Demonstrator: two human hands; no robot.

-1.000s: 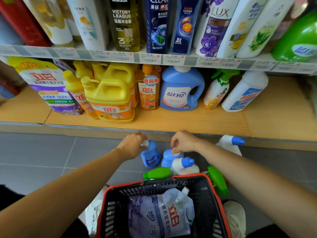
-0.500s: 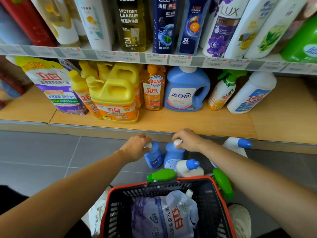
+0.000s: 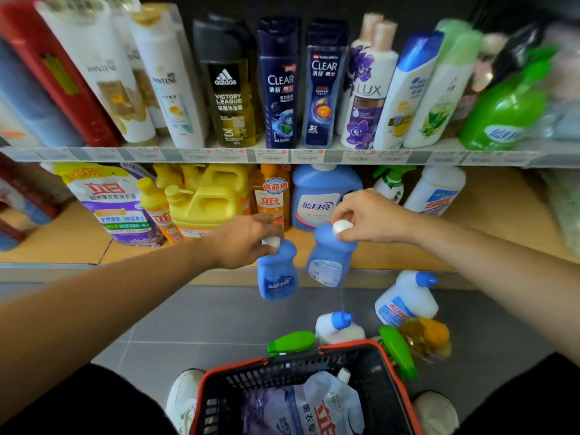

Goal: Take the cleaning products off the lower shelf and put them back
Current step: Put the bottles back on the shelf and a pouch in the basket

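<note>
Both hands carry one small bottle each by its top: the left hand [image 3: 248,243] has its fingers curled round the neck and white cap of one small blue bottle [image 3: 277,276], and the right hand [image 3: 370,218] pinches the white cap of a second blue bottle [image 3: 328,260] between thumb and fingertips, its other fingers loosely bent. Gripping at the cap lets each bottle hang roughly upright beneath the hand, so it could be set down on its base without turning. Neither bottle touches anything but its hand; the two hang side by side, close yet apart, in front of the front edge of the lower shelf [image 3: 502,215] and above the grey floor [image 3: 219,315]. My reading is that these go back onto the wooden board, likely into the bare stretch before the large blue jug [image 3: 320,196]. More products lie on the floor beside the basket [image 3: 282,373]: two white bottles with blue caps [image 3: 408,299], two green bottles [image 3: 293,342] and something amber, too blurred to name. A refill pouch [image 3: 307,406] lies in the basket
</note>
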